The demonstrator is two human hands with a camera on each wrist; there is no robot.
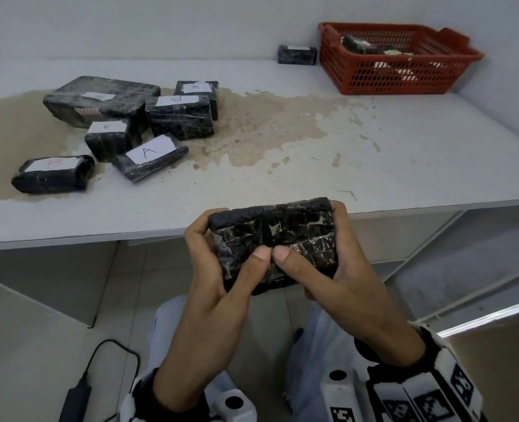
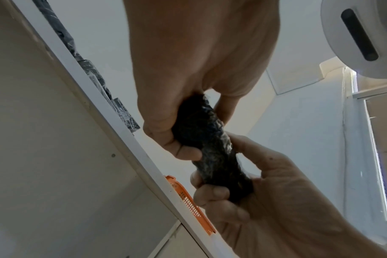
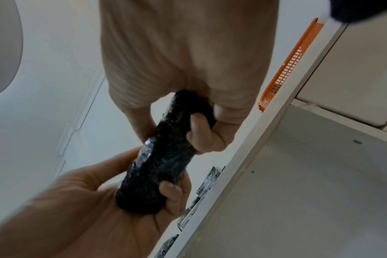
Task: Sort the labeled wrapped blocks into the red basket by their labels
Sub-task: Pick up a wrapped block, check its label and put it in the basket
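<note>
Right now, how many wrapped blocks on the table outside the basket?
7. Six cluster at the table's far left; one stands beside the red basket at. More may hide behind the big block.

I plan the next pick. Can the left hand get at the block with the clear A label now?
Probably not yet: the left hand and right hand both grip the held block. Nothing lies over the A-labelled block on the table.
</note>
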